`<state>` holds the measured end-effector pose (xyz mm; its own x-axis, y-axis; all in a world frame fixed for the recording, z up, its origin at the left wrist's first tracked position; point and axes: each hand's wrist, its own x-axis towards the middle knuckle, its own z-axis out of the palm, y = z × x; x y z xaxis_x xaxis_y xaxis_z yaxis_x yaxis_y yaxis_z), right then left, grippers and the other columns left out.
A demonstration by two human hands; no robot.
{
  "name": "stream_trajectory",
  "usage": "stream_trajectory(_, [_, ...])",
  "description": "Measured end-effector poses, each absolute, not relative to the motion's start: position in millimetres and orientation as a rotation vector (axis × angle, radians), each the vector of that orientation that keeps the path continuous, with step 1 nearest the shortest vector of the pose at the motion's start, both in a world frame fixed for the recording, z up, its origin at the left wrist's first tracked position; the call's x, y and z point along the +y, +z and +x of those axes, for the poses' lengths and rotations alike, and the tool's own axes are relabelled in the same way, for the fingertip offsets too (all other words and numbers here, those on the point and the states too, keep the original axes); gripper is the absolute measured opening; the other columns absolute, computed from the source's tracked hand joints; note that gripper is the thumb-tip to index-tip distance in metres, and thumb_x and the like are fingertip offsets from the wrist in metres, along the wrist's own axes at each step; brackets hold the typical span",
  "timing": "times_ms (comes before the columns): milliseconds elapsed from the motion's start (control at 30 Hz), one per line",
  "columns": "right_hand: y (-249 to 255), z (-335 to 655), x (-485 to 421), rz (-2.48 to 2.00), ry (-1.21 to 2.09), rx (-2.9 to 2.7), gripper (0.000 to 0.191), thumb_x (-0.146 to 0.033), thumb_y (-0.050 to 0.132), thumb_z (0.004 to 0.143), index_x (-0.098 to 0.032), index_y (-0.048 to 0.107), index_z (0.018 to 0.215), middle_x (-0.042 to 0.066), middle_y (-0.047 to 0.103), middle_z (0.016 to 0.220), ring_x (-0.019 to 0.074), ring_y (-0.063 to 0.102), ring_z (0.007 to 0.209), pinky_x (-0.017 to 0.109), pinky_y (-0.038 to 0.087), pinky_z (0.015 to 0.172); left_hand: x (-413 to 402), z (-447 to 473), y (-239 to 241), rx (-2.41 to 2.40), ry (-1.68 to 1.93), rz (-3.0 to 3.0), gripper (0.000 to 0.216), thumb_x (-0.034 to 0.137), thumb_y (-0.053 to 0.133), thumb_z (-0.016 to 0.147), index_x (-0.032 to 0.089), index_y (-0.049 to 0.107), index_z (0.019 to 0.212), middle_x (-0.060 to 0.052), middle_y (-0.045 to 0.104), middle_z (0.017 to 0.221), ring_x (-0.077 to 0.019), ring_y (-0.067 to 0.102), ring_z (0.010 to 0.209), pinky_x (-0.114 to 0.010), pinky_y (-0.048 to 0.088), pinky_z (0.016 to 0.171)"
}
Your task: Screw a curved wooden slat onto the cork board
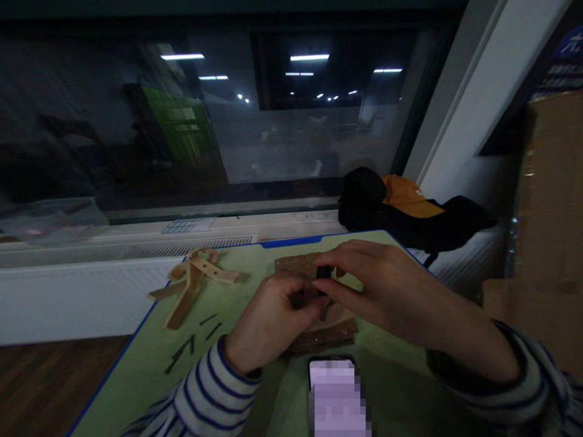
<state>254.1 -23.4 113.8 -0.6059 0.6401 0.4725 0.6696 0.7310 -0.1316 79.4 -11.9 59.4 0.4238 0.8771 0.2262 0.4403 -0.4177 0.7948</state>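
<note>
My left hand (273, 318) and my right hand (373, 282) meet over a brown board (296, 265) lying on the green table mat (228, 376). The fingers of both hands are pinched together around a small dark part (324, 273) between them. A second brown board piece (332, 331) lies under my hands, partly hidden. Left of my hands lies a small assembly of crossed wooden sticks (194, 282). Several thin dark pins (195, 340) lie loose on the mat below it.
A phone (334, 394) with a lit screen lies at the near edge. A black bag with an orange cap (405, 209) sits at the back right on the sill. A white radiator (68, 291) and a dark window stand behind; a cardboard box (551, 200) at right.
</note>
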Motion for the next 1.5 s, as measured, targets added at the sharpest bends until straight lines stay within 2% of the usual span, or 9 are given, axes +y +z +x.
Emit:
stream_trajectory(167, [111.5, 253.6, -23.2, -1.004, -0.132, -2.421, 0.021, -0.031, 0.053, 0.087, -0.017, 0.058, 0.102, 0.003, 0.064, 0.086, 0.0184, 0.060, 0.082, 0.031, 0.046, 0.071, -11.6, 79.8, 58.6, 1.094, 0.868, 2.016, 0.015, 0.022, 0.054, 0.079, 0.017, 0.068, 0.083, -0.003, 0.071, 0.088, -0.0167, 0.062, 0.081, -0.025, 0.047, 0.066])
stream_trajectory(400, [111.7, 253.6, -23.2, -1.019, -0.098, -2.430, 0.022, -0.033, 0.052, 0.087, -0.017, 0.058, 0.101, 0.002, 0.064, 0.084, 0.0178, 0.059, 0.080, 0.030, 0.046, 0.070, -10.7, 79.0, 57.1, 1.140, 0.922, 1.980, 0.010, 0.024, 0.061, 0.075, 0.021, 0.069, 0.080, 0.003, 0.070, 0.071, -0.0116, 0.060, 0.062, -0.022, 0.044, 0.057])
stream_trajectory(600, [116.2, 256.1, -25.2, -0.969, 0.002, -2.457, 0.027, -0.028, 0.052, 0.087, -0.021, 0.054, 0.114, 0.001, 0.065, 0.103, 0.0162, 0.058, 0.095, 0.028, 0.044, 0.082, -11.4, 78.0, 56.9, 1.109, 0.949, 1.984, 0.009, 0.023, 0.061, 0.076, 0.022, 0.070, 0.078, 0.004, 0.071, 0.073, -0.0119, 0.062, 0.066, -0.022, 0.044, 0.060])
stream_trajectory(900, [116.5, 259.7, -24.7, -0.896, 0.081, -2.488, 0.029, -0.018, 0.054, 0.086, -0.027, 0.054, 0.114, -0.004, 0.065, 0.103, 0.0130, 0.059, 0.093, 0.026, 0.043, 0.082, -11.0, 79.0, 57.1, 1.154, 0.942, 2.043, 0.008, 0.027, 0.064, 0.075, 0.021, 0.069, 0.076, 0.003, 0.070, 0.072, -0.0128, 0.061, 0.066, -0.023, 0.044, 0.061])
stream_trajectory(1167, [118.3, 258.8, -24.7, -0.941, 0.042, -2.475, 0.017, -0.021, 0.055, 0.086, -0.020, 0.059, 0.103, -0.002, 0.066, 0.097, 0.0129, 0.059, 0.092, 0.024, 0.041, 0.080, -10.7, 79.5, 55.0, 1.163, 0.932, 2.073, 0.011, 0.027, 0.061, 0.077, 0.020, 0.069, 0.080, 0.000, 0.071, 0.079, -0.0151, 0.063, 0.073, -0.026, 0.046, 0.067])
stream_trajectory(1500, [116.8, 258.7, -24.2, -1.023, 0.076, -2.453, 0.018, -0.029, 0.053, 0.087, -0.020, 0.057, 0.102, 0.000, 0.064, 0.089, 0.0152, 0.059, 0.083, 0.027, 0.042, 0.073, -13.8, 81.2, 59.5, 1.096, 0.859, 2.012, 0.016, 0.023, 0.055, 0.079, 0.017, 0.069, 0.084, -0.003, 0.071, 0.089, -0.0169, 0.063, 0.081, -0.025, 0.048, 0.067])
